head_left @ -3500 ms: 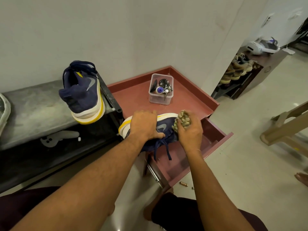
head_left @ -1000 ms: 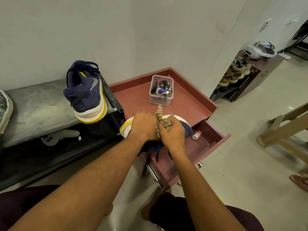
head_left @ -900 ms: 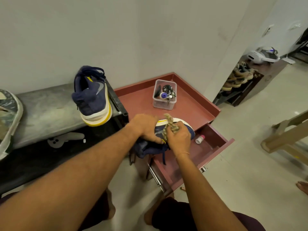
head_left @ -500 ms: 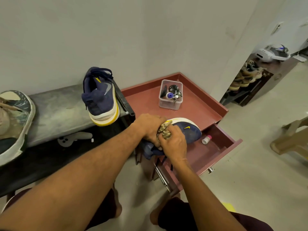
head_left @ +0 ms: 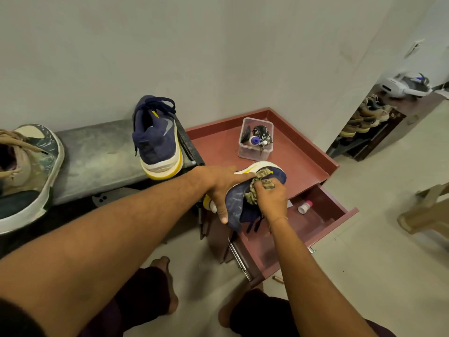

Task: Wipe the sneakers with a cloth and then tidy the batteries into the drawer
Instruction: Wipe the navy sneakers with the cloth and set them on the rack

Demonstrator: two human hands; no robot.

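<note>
My left hand (head_left: 218, 188) grasps the sneaker (head_left: 279, 175) across its white sole and navy upper, holding it tipped on its side at the near edge of the cabinet top (head_left: 298, 164). My right hand (head_left: 271, 199) is clenched round the bunched cloth (head_left: 258, 188) and presses it on the upper, right between my two hands. So I judge I am midway through the wiping half of the job. The other sneaker (head_left: 158, 142) stands on end on the bench (head_left: 97, 152) beyond my left forearm, and I cannot tell from here whether it has been cleaned. The drawer (head_left: 340, 216) hangs open just under my right wrist, ready for the second half, but all I see in it is a small white bottle (head_left: 305, 207) to the right of my right hand (no batteries that I can make out). A small brass-coloured cylinder (head_left: 278, 279) lies on the floor below my right forearm, near the drawer's front corner; it may be a battery. The clear tub (head_left: 255, 142) beyond both hands holds odds and ends I cannot identify. The whole battery tidying looks undone.
</note>
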